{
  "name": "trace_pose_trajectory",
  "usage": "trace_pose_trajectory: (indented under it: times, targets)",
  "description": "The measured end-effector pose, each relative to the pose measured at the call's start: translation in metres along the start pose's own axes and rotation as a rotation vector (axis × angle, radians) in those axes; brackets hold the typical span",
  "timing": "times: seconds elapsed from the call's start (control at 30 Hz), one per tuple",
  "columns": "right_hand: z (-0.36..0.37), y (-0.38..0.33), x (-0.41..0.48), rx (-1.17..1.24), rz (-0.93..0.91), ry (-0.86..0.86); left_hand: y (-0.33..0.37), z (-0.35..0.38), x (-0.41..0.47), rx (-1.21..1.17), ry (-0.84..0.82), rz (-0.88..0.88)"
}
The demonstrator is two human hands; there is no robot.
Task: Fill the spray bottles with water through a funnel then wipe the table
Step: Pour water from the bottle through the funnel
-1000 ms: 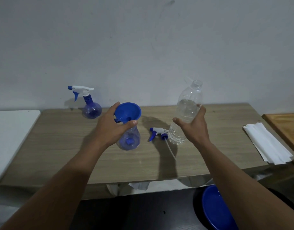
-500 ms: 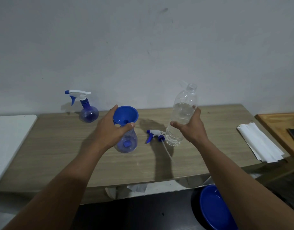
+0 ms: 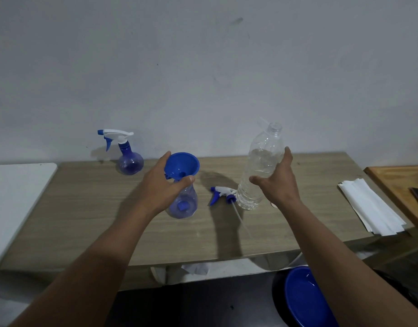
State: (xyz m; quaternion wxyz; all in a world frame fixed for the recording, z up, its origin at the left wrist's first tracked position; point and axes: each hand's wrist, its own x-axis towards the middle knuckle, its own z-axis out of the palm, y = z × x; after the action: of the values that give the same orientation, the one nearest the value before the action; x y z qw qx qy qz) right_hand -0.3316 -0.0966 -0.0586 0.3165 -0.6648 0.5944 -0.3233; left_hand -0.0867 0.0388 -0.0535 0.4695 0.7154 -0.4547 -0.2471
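Wood-grain worktop (image 3: 85,220) runs along a pale wall. Below its front edge, toward the right corner, sits a blue bowl (image 3: 307,298). A stack of white paper sheets (image 3: 371,206) lies at the right edge, overhanging the front right corner a little.

Right of the middle, a clear water bottle (image 3: 262,161) leans slightly to the right with its cap off and water in its lower part. The right hand (image 3: 277,182) wraps round its middle, thumb in front and fingers behind. Whether its base touches the worktop cannot be told.

The left hand (image 3: 163,187) grips a blue funnel (image 3: 183,165), with the thumb across the spout and a finger along the left side of the rim. The funnel stands in the neck of an open spray bottle (image 3: 184,204) near the middle of the worktop.

A second spray bottle (image 3: 130,159), with its trigger top on, stands at the back edge toward the left corner. A loose spray head (image 3: 221,193) lies between the open bottle and the water bottle, its thin tube trailing toward the front edge.
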Motion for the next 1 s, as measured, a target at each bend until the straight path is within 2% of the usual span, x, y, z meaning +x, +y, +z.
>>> trace_pose_trajectory:
  times: [0.2, 0.3, 0.43, 0.53, 0.57, 0.63, 0.7, 0.73, 0.8, 1.0]
  targets:
    - [-0.006, -0.014, -0.015, 0.073, 0.014, 0.125, -0.007, 0.005, 0.002, -0.043, 0.001, -0.037]
    - [-0.008, -0.034, -0.03, 0.1, -0.04, 0.217, -0.013, 0.005, 0.001, -0.048, 0.005, -0.035]
    - [-0.006, -0.065, -0.053, 0.045, -0.296, 0.388, -0.026, 0.007, -0.006, -0.034, 0.098, -0.01]
    - [0.007, -0.082, -0.063, 0.06, -0.534, 0.422, -0.045, 0.014, -0.012, -0.056, 0.184, -0.064]
    - [0.015, -0.085, -0.064, 0.08, -0.61, 0.358, -0.052, 0.017, -0.013, -0.042, 0.184, -0.107]
    - [0.034, -0.092, -0.064, 0.14, -0.629, 0.08, -0.058, 0.02, -0.014, -0.032, 0.133, -0.174]
    - [0.056, -0.094, -0.06, 0.152, -0.49, -0.222, -0.062, 0.025, -0.012, -0.102, 0.078, -0.222]
    - [0.066, -0.093, -0.058, 0.151, -0.417, -0.321, -0.06, 0.027, -0.011, -0.131, 0.058, -0.238]
    - [0.083, -0.089, -0.053, 0.152, -0.323, -0.409, -0.059, 0.031, -0.008, -0.128, 0.032, -0.247]
    - [0.118, -0.068, -0.045, 0.219, -0.195, -0.458, -0.072, 0.034, 0.0, -0.168, -0.068, -0.2]
